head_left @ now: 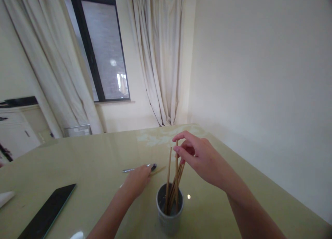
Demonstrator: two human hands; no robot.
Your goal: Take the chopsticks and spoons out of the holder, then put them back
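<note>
Chopstick point(176, 183) stands nearly upright in the cup point(169, 226), top pinched between fingers of the right hand point(199, 154); left hand point(138, 179), left of the cup, hides its fingers, state unclear.

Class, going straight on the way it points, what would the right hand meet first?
Probably the slim, light-brown wooden stick standing just left of its fingertips, though depth is unclear.
</note>
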